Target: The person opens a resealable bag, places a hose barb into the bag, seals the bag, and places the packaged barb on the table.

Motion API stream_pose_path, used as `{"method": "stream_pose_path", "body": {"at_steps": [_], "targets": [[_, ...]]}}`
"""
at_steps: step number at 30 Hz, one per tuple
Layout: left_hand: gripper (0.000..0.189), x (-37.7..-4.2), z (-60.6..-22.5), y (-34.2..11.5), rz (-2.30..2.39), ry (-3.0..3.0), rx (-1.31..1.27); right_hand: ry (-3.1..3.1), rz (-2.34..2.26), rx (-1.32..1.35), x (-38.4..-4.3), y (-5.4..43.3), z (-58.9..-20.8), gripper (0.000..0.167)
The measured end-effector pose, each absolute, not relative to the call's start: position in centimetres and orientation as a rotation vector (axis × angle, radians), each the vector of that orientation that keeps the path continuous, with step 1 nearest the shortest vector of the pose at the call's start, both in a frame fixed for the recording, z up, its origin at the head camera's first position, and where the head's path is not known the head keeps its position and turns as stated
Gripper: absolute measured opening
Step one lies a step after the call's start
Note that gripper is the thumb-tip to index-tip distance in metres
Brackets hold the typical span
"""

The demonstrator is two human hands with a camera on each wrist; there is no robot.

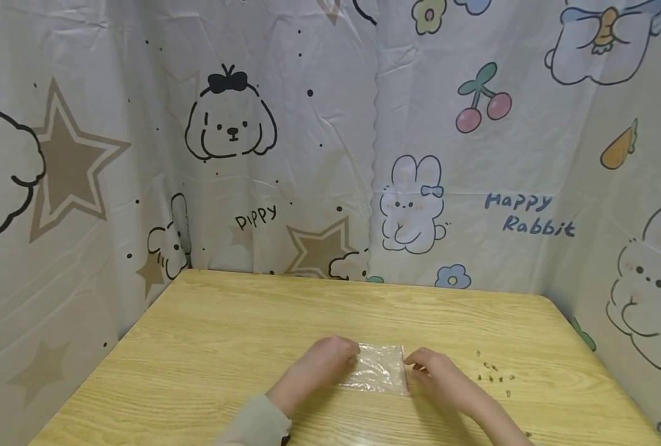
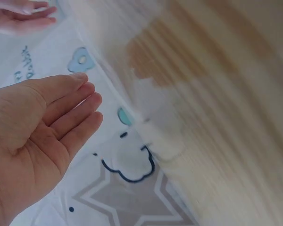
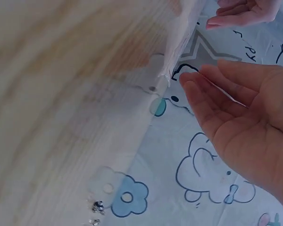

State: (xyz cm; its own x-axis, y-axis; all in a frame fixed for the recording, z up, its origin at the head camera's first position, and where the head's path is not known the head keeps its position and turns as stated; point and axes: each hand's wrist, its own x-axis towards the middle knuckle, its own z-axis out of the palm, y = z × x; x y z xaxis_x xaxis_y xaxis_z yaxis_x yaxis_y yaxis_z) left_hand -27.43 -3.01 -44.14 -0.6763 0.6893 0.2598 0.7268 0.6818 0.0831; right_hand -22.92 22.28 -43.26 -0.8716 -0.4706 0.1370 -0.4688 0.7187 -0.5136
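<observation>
A clear plastic zip bag (image 1: 379,370) lies flat on the table, its reddish zip edge toward the right. My left hand (image 1: 326,360) is at the bag's left end; in the left wrist view that hand (image 2: 42,127) has its fingers extended and close together, with nothing held. Beside the zip edge is my right hand (image 1: 440,376). The right wrist view shows this hand (image 3: 247,108) with slightly bent fingers and nothing between them, fingertips near the bag's edge (image 3: 172,61). Whether either hand touches the plastic I cannot tell.
Several tiny metallic pieces (image 1: 492,378) lie scattered on the wooden table (image 1: 224,322) to the right of my right hand. Printed cloth (image 1: 319,155) hangs behind the table and along both sides.
</observation>
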Motion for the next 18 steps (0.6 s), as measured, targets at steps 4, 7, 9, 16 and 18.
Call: {"method": "stream_pose_path", "body": {"at_steps": [4,7,9,16,18], "targets": [[0.022,-26.8,-44.1,-2.0,-0.326,-2.651,-1.200,2.911,-0.920,-0.688,-23.7,22.8,-43.5,0.019],[0.023,-26.4,-44.0,-1.3,-0.313,-2.637,-1.234,2.921,-0.923,-0.677,-24.2,23.1,-43.7,0.019],[0.023,-26.1,-44.0,-0.7,-0.291,-2.640,-1.254,2.922,-0.929,-0.658,-24.5,23.2,-43.8,0.019],[0.009,-25.1,-43.8,1.0,-0.239,-2.701,-1.282,2.924,-0.919,-0.515,-25.7,23.3,-44.3,0.019],[0.008,-25.0,-43.8,1.4,-0.226,-2.713,-1.277,2.916,-0.925,-0.484,-26.0,23.3,-44.5,0.019]]}}
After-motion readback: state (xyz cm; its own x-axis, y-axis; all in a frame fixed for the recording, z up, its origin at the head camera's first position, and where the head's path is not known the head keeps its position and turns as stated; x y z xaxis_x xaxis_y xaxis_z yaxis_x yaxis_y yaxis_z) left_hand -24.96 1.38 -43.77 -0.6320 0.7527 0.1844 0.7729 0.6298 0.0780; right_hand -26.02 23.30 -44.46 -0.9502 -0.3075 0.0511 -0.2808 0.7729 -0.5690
